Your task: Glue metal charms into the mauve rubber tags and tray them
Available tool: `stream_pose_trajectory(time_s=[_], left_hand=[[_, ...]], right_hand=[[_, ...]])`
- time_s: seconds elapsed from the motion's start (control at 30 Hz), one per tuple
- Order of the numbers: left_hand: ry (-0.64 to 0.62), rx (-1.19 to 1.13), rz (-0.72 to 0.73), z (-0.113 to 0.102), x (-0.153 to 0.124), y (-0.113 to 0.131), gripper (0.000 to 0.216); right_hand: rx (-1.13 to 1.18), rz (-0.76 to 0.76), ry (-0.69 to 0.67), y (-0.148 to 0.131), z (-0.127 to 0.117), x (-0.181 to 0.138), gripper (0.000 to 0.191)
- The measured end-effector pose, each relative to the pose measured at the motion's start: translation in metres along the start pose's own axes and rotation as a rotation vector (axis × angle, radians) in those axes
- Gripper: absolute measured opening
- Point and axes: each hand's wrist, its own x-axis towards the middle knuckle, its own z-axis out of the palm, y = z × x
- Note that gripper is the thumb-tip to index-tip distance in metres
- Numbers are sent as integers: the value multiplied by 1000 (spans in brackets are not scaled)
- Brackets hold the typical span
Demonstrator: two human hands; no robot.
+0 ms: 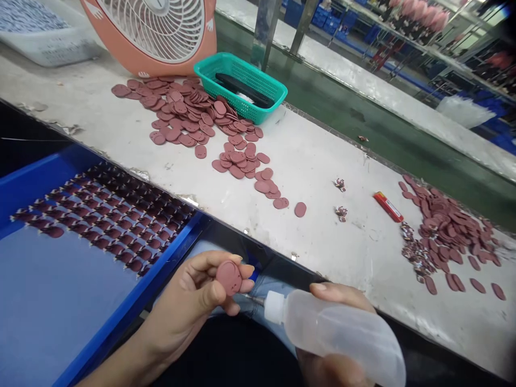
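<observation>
Between the thumb and fingers of my left hand (197, 301) is a reddish-brown oval disc (228, 278) with small holes near its lower edge; a second disc edge seems to show behind it. My right hand (342, 301) is wrapped round a translucent white squeeze bottle (338, 333), tilted so its white cap (274, 307) faces left. The bottle's thin metal nozzle (255, 299) points at the disc's lower right edge; I cannot tell if it touches. Both hands are in front of the table's near edge, above my lap.
A pile of similar discs (181, 110) lies by an orange fan (161, 32) and a green basket (242, 88). Another disc pile (447, 226), small shiny pieces (415, 252) and a red packet (388, 207) are at right. A blue tray (60, 301) at left holds rows of assembled pieces (116, 215).
</observation>
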Motion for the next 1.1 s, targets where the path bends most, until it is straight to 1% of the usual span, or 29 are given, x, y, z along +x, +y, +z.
stream_pose_trajectory(time_s=[0.07,0.13,0.23,0.37,0.5,0.67,0.8,0.93,1.1], left_hand=[[-3,-2,2,1,0,1,24],[-5,-2,3,1,0,1,24],[-8,-5,3,-1,-1,0,24],[-7,-16,-3,-3,-1,-1,24],[8,-20,-1,-3,-2,-2,24],[23,-13,19,-1,-2,0,25],[18,-9,23,0,-2,0,25],[33,9,22,-2,-3,-1,26],[31,17,36,-2,-2,-1,25]], right_hand=[[97,-60,73,-11,6,7,46],[164,-101,112,-17,10,14,40],[181,-105,114,-20,12,19,40],[170,-87,107,-18,11,16,39],[163,-77,128,-17,12,11,40],[198,-43,142,-19,11,13,39],[162,-89,88,-18,9,17,37],[141,-90,146,-18,14,19,37],[166,-83,143,-20,15,19,36]])
